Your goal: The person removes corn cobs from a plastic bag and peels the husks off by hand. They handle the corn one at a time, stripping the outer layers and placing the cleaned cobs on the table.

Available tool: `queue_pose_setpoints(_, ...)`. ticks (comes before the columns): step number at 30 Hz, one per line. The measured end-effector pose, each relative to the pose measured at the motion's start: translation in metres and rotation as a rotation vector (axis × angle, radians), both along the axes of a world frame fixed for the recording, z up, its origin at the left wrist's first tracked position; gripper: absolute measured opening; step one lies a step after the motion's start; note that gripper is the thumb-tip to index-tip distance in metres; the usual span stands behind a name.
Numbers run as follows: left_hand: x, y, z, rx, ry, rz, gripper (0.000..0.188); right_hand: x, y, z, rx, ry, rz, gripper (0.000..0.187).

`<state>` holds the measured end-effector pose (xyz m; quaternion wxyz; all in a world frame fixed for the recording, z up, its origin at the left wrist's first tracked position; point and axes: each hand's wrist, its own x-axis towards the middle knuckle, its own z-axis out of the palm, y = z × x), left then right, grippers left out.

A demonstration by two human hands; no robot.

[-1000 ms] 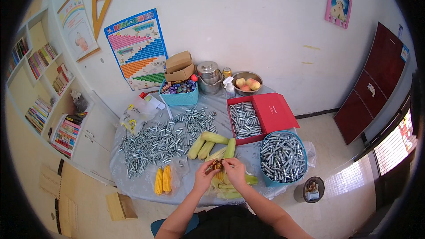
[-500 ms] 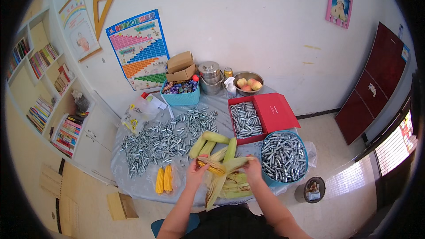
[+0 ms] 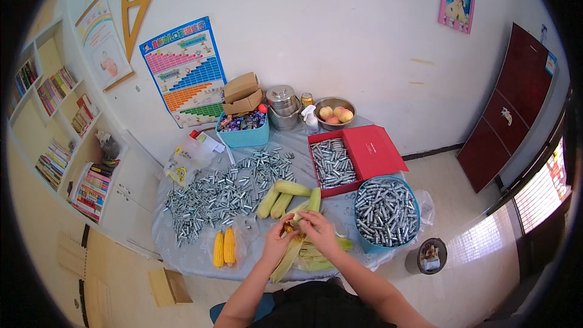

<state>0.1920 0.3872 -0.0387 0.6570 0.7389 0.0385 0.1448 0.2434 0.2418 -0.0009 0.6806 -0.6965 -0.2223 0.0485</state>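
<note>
A partly husked ear of corn is in my left hand, its fingers wrapped round it. My right hand meets it from the right, fingers bent together at the ear; what they pinch is hidden. Loosened pale husk hangs below the ear. Several ears in green husk lie just beyond my hands. Stripped husks are heaped on a plastic bag under my right wrist. To the left, two bare yellow corn cobs rest side by side on clear plastic.
Small metal cylinders are spread across the left of the table. More fill a red box and a blue tub at right. Behind stand a blue basket, metal pots and a bowl of peaches. A waste bin stands on the floor.
My right hand has come left from the outstretched husk leaf to the ear. My left hand still holds the ear, now turned and more covered by my fingers. The view has shifted slightly.
</note>
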Motion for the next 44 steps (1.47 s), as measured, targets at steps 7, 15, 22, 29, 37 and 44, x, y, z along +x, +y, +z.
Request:
queue_pose_setpoints(7, -0.004, -0.009, 0.019, 0.123, -0.014, 0.009, 0.047, -0.005, 0.012, -0.012, -0.031, -0.119, -0.039, 0.020)
queue_pose_setpoints(15, -0.003, -0.007, 0.020, 0.140, -0.003, -0.034, 0.050, -0.011, 0.017, -0.019, 0.103, -0.012, -0.167, 0.013)
queue_pose_setpoints(22, -0.001, 0.001, 0.018, -0.239, 0.011, -0.137, 0.047, 0.011, 0.007, -0.046, 0.328, 0.485, -0.230, 0.016)
queue_pose_setpoints(29, -0.006, 0.043, 0.032, -0.449, -0.125, 0.038, 0.036, 0.050, -0.061, -0.125, 0.598, 0.778, -0.428, 0.018)
queue_pose_setpoints(37, -0.002, 0.056, 0.037, -0.616, -0.136, 0.126, 0.038, 0.032, -0.060, -0.108, -0.117, 0.253, -0.561, 0.016)
queue_pose_setpoints(44, 0.004, 0.055, 0.030, -0.448, -0.134, 0.138, 0.041, 0.022, -0.049, 0.003, -0.563, -0.691, -0.325, 0.034)
